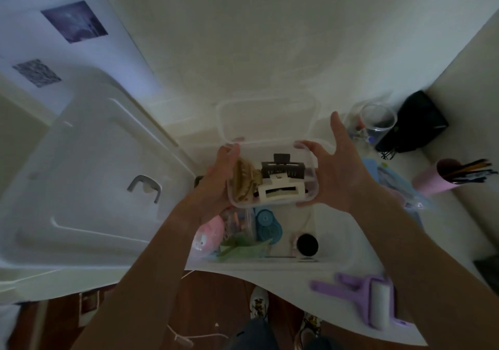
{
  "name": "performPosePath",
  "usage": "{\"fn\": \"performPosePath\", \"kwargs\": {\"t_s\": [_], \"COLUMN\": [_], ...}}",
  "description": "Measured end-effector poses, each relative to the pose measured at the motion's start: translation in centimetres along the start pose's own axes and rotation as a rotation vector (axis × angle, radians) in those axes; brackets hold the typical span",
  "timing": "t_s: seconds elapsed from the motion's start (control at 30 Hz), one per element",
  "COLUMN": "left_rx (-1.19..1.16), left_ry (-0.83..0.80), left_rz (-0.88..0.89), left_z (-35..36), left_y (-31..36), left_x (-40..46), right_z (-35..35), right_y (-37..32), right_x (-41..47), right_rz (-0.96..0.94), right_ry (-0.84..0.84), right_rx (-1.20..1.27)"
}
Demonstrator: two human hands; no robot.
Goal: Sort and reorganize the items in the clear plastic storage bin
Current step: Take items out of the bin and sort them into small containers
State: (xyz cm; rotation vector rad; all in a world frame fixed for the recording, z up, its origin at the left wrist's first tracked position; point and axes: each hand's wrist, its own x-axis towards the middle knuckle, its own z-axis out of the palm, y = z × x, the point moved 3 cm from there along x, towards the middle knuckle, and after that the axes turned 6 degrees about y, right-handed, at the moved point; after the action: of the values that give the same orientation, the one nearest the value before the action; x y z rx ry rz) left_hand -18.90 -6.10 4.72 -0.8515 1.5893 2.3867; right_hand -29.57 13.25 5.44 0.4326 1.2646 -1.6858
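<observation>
Both hands [221, 177] [332, 177] gripping small clear box [271, 185] edges, above storage bin [334, 250]

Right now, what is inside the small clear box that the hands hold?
Inside the small clear box lie hair clips: a black claw clip, a cream claw clip and a tan one. The left hand covers the box's left side, so anything there is hidden.
</observation>
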Motion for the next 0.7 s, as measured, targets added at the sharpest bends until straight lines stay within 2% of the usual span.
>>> {"fn": "performPosePath", "kwargs": {"t_s": [0.1, 0.17, 0.23, 0.3, 0.33, 0.43, 0.6, 0.7], "left_rx": [-0.099, -0.338, -0.498, -0.387, -0.429, -0.496, -0.367, -0.293], "left_ry": [-0.058, -0.175, -0.083, -0.017, -0.034, -0.032, 0.003, 0.029], "left_rz": [-0.096, -0.172, -0.198, -0.043, -0.007, 0.012, 0.032, 0.074], "left_z": [0.6, 0.9, 0.3, -0.6, -0.6, -0.2, 0.1, 0.3], "left_y": [-0.3, -0.5, -1.3, -1.7, -1.8, -1.3, -1.5, -1.7], "left_x": [-0.3, -0.6, -0.2, -0.2, -0.2, -0.7, -1.3, -1.7], "right_z": [-0.5, -0.8, -1.2, -1.6, -1.7, -2.3, -3.1, -3.4], "right_y": [0.0, 0.2, 0.4, 0.8, 1.0, 1.9, 3.5, 4.2], "right_x": [-0.3, -0.5, -0.8, -0.9, -0.9, -0.7, -0.7, -1.0], "right_rz": [0.038, 0.055, 0.05, 0.025, 0.007, -0.067, -0.179, -0.25], "right_ry": [0.027, 0.002, -0.035, -0.072, -0.084, -0.042, -0.07, -0.017], "right_rx": [-0.048, -0.073, -0.084, -0.069, -0.049, -0.023, -0.026, -0.048]}}
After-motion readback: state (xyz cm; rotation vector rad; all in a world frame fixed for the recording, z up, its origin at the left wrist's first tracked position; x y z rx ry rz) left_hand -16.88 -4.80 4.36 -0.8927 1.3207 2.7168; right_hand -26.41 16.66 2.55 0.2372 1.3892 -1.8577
